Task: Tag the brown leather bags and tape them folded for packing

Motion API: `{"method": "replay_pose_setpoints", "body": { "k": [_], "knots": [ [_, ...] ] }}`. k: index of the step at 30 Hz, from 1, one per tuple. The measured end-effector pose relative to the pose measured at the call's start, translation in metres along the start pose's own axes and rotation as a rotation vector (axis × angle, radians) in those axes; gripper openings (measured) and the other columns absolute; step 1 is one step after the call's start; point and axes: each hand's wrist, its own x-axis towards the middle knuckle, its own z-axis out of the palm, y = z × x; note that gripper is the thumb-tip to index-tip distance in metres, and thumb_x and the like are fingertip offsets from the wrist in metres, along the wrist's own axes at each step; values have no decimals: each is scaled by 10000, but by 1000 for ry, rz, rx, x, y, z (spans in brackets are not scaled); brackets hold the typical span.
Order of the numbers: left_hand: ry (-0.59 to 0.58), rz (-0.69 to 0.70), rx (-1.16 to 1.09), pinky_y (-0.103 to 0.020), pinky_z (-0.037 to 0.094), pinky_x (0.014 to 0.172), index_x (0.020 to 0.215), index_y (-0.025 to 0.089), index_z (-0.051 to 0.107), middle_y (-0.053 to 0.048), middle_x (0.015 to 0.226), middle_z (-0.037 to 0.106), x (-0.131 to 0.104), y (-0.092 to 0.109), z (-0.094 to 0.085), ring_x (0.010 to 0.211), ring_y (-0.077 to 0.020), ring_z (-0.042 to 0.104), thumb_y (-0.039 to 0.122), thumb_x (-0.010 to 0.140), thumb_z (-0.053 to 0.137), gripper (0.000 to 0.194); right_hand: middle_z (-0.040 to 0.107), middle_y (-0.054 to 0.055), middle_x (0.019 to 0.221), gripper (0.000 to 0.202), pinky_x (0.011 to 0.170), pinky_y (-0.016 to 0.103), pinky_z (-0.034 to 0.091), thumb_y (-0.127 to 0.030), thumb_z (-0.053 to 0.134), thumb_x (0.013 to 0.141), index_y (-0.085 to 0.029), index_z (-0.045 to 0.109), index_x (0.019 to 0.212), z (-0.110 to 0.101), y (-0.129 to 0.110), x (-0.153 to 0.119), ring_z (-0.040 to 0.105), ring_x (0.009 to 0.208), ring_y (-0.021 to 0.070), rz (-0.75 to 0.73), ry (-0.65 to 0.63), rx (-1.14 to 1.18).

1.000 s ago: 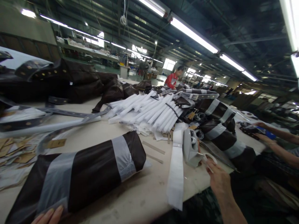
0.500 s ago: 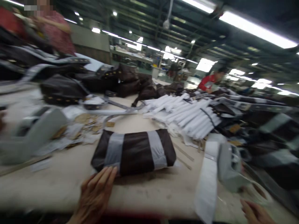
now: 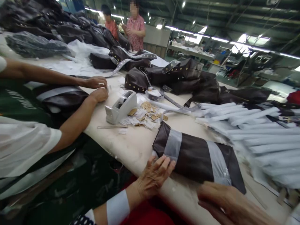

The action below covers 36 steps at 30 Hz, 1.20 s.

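Observation:
A dark brown bag with two grey wrapped bands lies at the table's front edge. My left hand rests on its near left corner, the fingers spread over the lower end of the left band. Blurred by motion, my right hand is beside the near right part of the bag; its fingertips are smeared, and whether it holds anything cannot be made out.
A grey tape dispenser stands by paper tags. White rolls are piled at right, dark bags behind. At left, a co-worker's hands are near another banded bag. Two people stand far back.
The view has swung left, bringing the co-worker into sight. My right hand has come from beside the right-hand dispenser to the bag. My left hand stays at the bag's left corner.

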Motion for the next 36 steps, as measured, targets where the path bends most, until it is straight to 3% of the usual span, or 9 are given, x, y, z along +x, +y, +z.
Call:
{"method": "replay_pose_setpoints", "body": {
  "k": [2,3,6,9,16,22,30,36],
  "knots": [
    [-12,-4,-15,-430,164,1102,1310,172,487,-85,1343,442,0,-1,-1,1256,-206,361,140,959,242,429,577,-10,679,267,549,246,338,-296,387,919,-233,542,711,-12,-6,43,539,604,133,-107,-218,-2],
    [-9,-6,-23,-428,167,1102,1292,175,504,-82,1348,436,0,-1,-1,1261,-202,355,131,958,237,430,583,-13,685,248,554,243,334,-270,396,911,-228,545,717,-16,-6,63,539,604,131,-137,-260,-32],
    [17,-14,-44,-433,189,1095,1246,183,544,-85,1364,416,1,-2,-1,1273,-206,341,125,954,232,431,576,-17,670,197,539,245,301,-199,440,866,-213,537,694,-17,2,104,520,577,128,-194,-281,-169],
    [15,-22,-48,-433,224,1079,1263,190,527,-95,1371,398,1,-2,-1,1277,-216,335,138,948,267,412,562,-23,651,163,524,241,273,-131,476,815,-204,533,680,-11,9,123,505,555,119,-217,-294,-259],
    [-27,-20,-65,-433,249,1063,1313,208,480,-94,1387,362,1,-3,-2,1297,-222,304,175,948,303,407,590,0,693,128,530,233,268,-104,505,801,-184,552,715,-8,6,139,544,603,130,-170,-464,-317],
    [-31,-23,-92,-430,241,1070,1314,192,481,-96,1375,376,2,-4,-3,1293,-211,320,155,949,306,407,602,7,702,132,550,228,286,-88,506,796,-176,556,711,-10,7,145,558,639,134,-135,-535,-286],
    [-57,15,-71,-454,218,1092,1299,179,500,-97,1371,394,2,-4,-5,1310,-235,311,156,946,298,408,600,-10,673,128,544,217,290,-101,522,801,-172,568,705,-6,16,145,547,615,117,-115,-482,-216],
    [-61,27,-68,-461,230,1090,1302,175,496,-98,1370,393,1,-5,-2,1314,-240,311,158,943,297,411,643,28,657,119,518,242,274,-138,540,787,-176,631,722,-8,-7,153,613,656,172,20,-497,-462]
  ]
}}
